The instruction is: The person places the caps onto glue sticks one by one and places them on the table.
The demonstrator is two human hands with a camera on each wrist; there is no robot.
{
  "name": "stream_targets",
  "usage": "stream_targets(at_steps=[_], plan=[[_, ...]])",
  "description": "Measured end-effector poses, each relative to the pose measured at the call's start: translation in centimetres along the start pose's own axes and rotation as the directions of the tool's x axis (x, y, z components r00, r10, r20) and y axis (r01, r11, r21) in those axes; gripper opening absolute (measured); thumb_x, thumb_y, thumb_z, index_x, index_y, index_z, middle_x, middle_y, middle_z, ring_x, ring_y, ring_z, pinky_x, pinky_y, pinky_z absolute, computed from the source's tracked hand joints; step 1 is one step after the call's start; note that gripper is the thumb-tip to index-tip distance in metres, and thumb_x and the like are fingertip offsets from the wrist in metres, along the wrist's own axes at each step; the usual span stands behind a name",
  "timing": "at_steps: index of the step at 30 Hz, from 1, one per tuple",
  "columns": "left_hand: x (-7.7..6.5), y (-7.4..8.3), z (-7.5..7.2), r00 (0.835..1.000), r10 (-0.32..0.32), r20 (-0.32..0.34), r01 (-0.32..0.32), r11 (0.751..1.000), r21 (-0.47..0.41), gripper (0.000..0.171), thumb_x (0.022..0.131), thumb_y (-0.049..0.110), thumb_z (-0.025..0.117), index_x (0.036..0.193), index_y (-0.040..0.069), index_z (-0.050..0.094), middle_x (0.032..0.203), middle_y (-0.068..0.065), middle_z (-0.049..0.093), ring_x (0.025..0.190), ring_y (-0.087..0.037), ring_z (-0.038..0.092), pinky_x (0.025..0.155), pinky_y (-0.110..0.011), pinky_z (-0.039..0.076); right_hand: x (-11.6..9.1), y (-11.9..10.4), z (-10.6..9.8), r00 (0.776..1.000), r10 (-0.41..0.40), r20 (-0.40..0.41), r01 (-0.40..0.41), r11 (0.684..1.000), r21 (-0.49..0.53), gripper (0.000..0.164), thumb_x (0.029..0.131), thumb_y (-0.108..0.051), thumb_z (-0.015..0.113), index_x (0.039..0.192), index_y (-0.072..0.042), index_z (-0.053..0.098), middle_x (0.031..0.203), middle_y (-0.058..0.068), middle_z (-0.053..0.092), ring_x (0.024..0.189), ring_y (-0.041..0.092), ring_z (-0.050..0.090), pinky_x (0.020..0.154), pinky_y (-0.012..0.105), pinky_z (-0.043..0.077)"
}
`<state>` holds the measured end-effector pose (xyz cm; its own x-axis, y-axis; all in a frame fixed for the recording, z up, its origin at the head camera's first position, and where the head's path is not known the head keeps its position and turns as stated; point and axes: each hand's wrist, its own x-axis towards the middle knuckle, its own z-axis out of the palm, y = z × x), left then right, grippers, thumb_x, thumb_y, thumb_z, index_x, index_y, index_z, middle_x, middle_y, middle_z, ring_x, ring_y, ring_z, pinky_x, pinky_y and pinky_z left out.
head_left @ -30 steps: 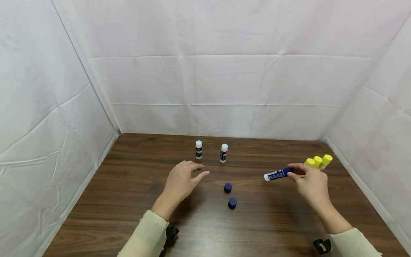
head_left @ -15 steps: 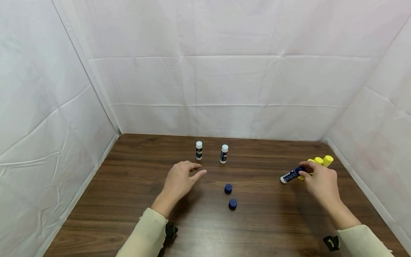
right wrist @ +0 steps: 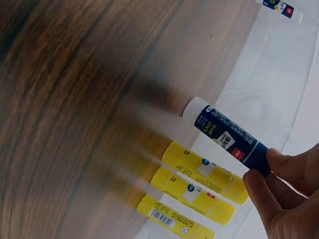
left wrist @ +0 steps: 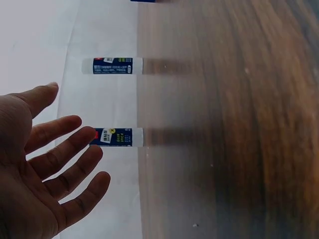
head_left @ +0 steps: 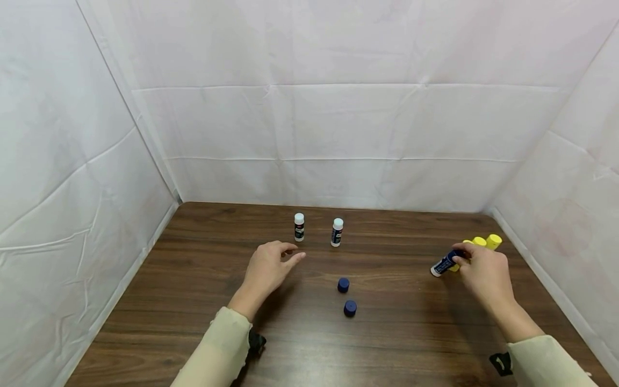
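My right hand (head_left: 486, 274) pinches a blue glue stick (right wrist: 224, 132) by its blue cap. The stick is tilted in the head view, its white base pointing down and left, just left of three upright yellow glue sticks (right wrist: 192, 191). Relaxed and holding nothing, my left hand (head_left: 266, 271) hovers over the table. Nearest to it stand two blue glue sticks without blue caps, their tops white: a left one (head_left: 299, 228) and a right one (head_left: 337, 233). In the left wrist view, fingertips overlap the top of the nearer stick (left wrist: 122, 137).
Two loose blue caps, a farther one (head_left: 343, 285) and a nearer one (head_left: 350, 308), sit mid-table. The brown wooden table (head_left: 193, 269) is enclosed by white sheeting (head_left: 338, 118) at the back and both sides.
My right hand has moved right with the blue glue stick, bringing it beside the yellow ones and tilting it more upright. My left hand has drifted slightly left.
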<state>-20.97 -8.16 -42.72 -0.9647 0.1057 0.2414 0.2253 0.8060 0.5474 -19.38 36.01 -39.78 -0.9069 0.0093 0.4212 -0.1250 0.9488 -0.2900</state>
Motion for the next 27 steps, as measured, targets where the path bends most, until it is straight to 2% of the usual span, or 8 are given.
stream_targets(at_steps=[6,13,20,27], plan=[[0.3,-0.5,0.3,1.000,-0.019,0.007,0.019,1.000,-0.016,0.040,0.095,0.047,0.069,0.118,0.016,0.077,0.110,-0.003,0.073,0.099,-0.020,0.069,0.083,-0.041,0.057,0.1,0.2,0.2,0.996,-0.085,-0.030,0.083,0.996,-0.042,0.025,0.087,-0.003,0.076,0.110,0.006,0.074,0.098,0.028,0.073,0.080,0.048,0.066,0.067,0.061,0.049],[0.6,-0.6,0.4,0.999,-0.035,0.006,0.035,0.999,-0.030,0.039,0.095,0.048,0.068,0.118,0.017,0.077,0.109,-0.004,0.073,0.098,-0.020,0.068,0.082,-0.041,0.057,0.4,0.3,0.5,0.978,-0.193,-0.080,0.184,0.977,-0.106,0.024,0.082,-0.002,0.079,0.105,0.003,0.075,0.095,0.025,0.073,0.078,0.047,0.067,0.066,0.062,0.049],[1.0,-0.7,0.6,0.999,-0.035,0.007,0.035,0.999,-0.029,0.036,0.096,0.047,0.068,0.116,0.018,0.077,0.107,-0.003,0.073,0.096,-0.021,0.068,0.080,-0.040,0.057,0.5,0.5,0.7,0.967,-0.228,-0.113,0.212,0.967,-0.138,0.021,0.080,-0.001,0.080,0.099,0.004,0.074,0.092,0.024,0.073,0.080,0.045,0.065,0.066,0.062,0.049],[1.5,-1.0,1.1,0.998,-0.066,0.018,0.067,0.996,-0.054,0.032,0.097,0.042,0.069,0.114,0.017,0.077,0.104,-0.004,0.072,0.089,-0.018,0.067,0.077,-0.039,0.056,0.2,0.9,0.7,0.961,-0.240,-0.138,0.220,0.965,-0.145,0.019,0.079,0.001,0.081,0.096,0.004,0.074,0.092,0.023,0.073,0.086,0.043,0.064,0.072,0.060,0.051]])
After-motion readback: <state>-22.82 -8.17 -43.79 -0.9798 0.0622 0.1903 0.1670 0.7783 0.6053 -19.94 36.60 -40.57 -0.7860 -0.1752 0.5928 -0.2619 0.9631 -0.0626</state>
